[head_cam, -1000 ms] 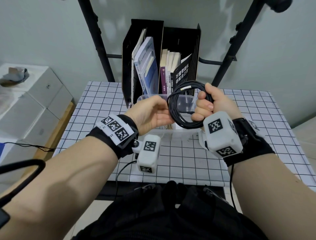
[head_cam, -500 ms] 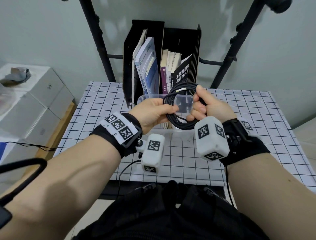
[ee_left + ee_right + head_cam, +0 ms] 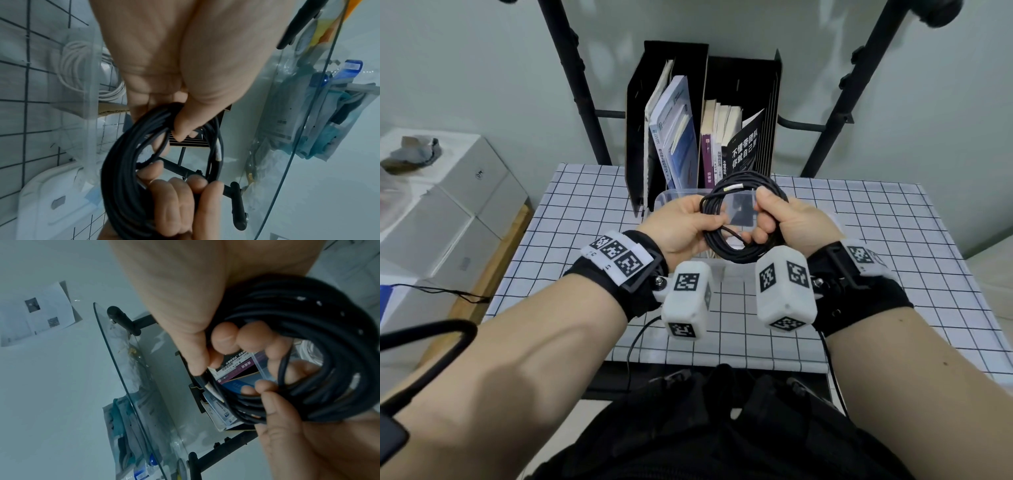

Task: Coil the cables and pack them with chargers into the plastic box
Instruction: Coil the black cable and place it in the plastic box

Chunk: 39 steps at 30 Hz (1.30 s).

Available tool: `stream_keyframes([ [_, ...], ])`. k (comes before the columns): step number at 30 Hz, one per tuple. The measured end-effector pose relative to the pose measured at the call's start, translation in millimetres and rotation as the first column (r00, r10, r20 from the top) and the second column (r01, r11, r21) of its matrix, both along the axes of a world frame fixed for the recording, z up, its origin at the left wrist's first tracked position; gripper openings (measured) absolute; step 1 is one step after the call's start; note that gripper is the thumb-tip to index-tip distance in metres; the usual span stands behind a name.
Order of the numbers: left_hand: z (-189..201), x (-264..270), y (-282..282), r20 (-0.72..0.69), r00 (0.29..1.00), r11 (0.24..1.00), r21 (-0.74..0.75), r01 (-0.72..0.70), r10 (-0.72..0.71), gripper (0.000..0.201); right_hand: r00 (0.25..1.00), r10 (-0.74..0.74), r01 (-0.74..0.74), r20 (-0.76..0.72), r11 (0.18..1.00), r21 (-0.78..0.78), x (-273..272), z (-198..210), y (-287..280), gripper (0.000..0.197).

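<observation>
Both hands hold the black cable (image 3: 743, 219): my left hand (image 3: 681, 226) pinches the left side of the coil between thumb and fingers, and my right hand (image 3: 787, 222) curls around the right side, thumb on top. I hold the coil in the air just above the plastic box (image 3: 664, 202), which sits on the checked table (image 3: 876, 240) in front of a black file holder (image 3: 671, 113) full of books. To do this step well, I judge I should keep every loop bunched under both grips so none springs free, tuck the loose end in, then lower the bundle flat into the box. It is a thin, matte cable wound in many roughly even rounds, with a small pale tag (image 3: 734, 187) near the top. The left wrist view shows a coiled white cable (image 3: 72, 65) already inside the box.
</observation>
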<state>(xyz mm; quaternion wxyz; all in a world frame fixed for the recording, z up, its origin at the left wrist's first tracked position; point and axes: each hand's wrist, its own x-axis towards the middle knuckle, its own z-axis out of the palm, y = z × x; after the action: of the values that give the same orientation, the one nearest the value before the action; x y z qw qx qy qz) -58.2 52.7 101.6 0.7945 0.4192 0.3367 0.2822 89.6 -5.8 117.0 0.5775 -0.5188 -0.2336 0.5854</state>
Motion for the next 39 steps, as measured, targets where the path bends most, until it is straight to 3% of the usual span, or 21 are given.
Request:
stream_keyframes([
  [7,6,2,1,0.055,0.998,0.997,-0.08,-0.004,0.008,0.028,0.999,-0.025,0.025,-0.035,1.0,-0.007,-3,2,0,0.028],
  [10,11,1,0,0.062,0.998,0.999,-0.035,0.019,-0.017,0.028,0.998,-0.043,0.044,-0.035,0.999,0.022,-4,0,1,0.028],
  [13,8,0,0,-0.051,0.998,0.995,0.098,-0.025,0.03,0.015,0.994,-0.088,0.09,-0.059,0.996,0.03,-5,-2,0,0.027],
  [17,0,-9,9,-0.198,0.942,0.951,0.209,-0.229,0.27,0.028,0.99,-0.14,0.14,-0.017,0.99,0.016,-2,-5,-3,0.025],
  [19,5,-12,10,-0.233,0.948,0.957,0.241,-0.16,0.217,0.015,0.987,-0.162,0.161,0.006,0.987,0.013,-2,-8,-2,0.024],
  [21,11,-10,6,-0.268,0.96,0.979,0.2,-0.026,0.08,0.005,0.986,-0.167,0.166,0.029,0.986,0.017,-4,-10,-1,0.024],
  [26,17,-3,-1,-0.317,0.942,0.992,0.026,0.121,-0.106,0.019,0.983,-0.153,0.152,0.097,0.988,0.016,-9,-2,-1,0.032],
  [33,21,-4,-2,-0.284,0.953,0.995,-0.034,0.099,-0.104,0.021,0.982,-0.189,0.19,-0.004,0.981,0.029,-13,-1,-2,0.027],
  [39,15,-6,0,-0.134,0.991,0.984,-0.179,0.003,-0.028,0.027,0.986,-0.165,0.163,0.025,0.985,0.058,-9,0,-1,0.028],
])
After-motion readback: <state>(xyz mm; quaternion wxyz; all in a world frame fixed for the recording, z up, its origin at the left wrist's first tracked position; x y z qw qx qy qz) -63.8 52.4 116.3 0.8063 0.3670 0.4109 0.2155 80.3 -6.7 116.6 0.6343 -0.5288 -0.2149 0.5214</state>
